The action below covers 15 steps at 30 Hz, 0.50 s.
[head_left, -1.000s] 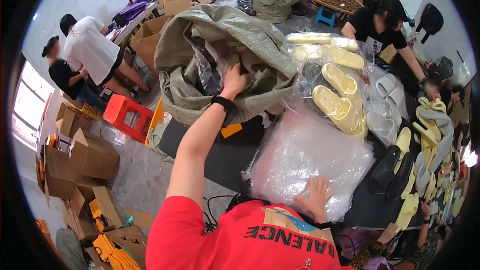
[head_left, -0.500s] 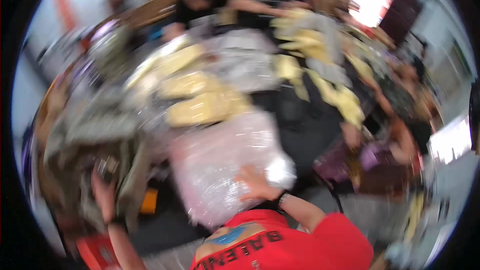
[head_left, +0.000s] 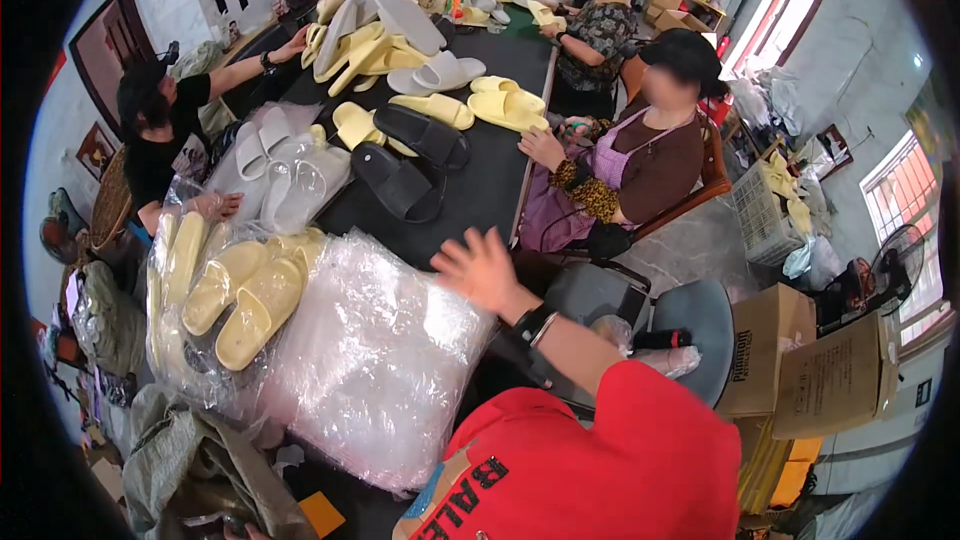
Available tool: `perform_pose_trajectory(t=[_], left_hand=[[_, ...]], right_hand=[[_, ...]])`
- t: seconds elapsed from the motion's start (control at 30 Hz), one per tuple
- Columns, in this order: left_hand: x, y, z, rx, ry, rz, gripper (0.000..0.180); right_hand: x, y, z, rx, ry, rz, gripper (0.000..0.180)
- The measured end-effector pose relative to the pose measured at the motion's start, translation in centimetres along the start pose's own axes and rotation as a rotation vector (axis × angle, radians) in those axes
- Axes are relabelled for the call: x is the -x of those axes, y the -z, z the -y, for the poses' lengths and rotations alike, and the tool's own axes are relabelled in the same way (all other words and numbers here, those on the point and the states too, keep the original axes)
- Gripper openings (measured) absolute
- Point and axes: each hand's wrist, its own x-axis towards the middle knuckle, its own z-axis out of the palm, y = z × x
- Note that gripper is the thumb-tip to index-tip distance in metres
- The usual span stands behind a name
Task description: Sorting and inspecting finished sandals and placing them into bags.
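The person's right hand [head_left: 480,272] is spread wide, fingers fanned and thumb apart, and it grips nothing; it is at the right edge of a stack of clear plastic bags [head_left: 372,365], and whether the palm touches the plastic cannot be told. The left hand [head_left: 246,531] is nearly all cut off at the lower edge, by the mouth of a grey-green sack [head_left: 190,460], so how far its fingers are parted, or what they hold, cannot be told. The stack lies on the near part of the black bench [head_left: 492,180], with the sack to its left and an orange card [head_left: 322,514] between the sack and the near edge of the stack. Bagged yellow slippers [head_left: 245,290] lie just beside the stack on its left, and a pair of black slippers [head_left: 412,160] rests a little beyond it. Farther up the bench, a co-worker's hand [head_left: 542,148] on the right side touches a yellow slipper [head_left: 508,108]. As for writing, large dark, glittery letters cross the front of the red shirt [head_left: 600,460], partly cut off below, and dark lettering runs up the side of a cardboard box [head_left: 768,335] at the right.
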Motion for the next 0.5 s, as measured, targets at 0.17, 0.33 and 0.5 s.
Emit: perform_pose_trajectory(t=[0.17,0.33,0.5], left_hand=[[-2.8,-3.5,5.6,0.132,-0.152,-0.151,0.036],[-2.3,0.8,3.6,0.922,0.163,-0.243,0.016],[-2.9,8.6,3.6,1.034,0.245,-0.376,0.003]], right_hand=[[0.9,-0.1,4.9,0.025,0.185,0.023,0.041],[0.6,1.4,7.9,0.152,0.214,0.465,0.05],[0.9,0.8,8.3,0.149,0.389,-0.044,0.069]])
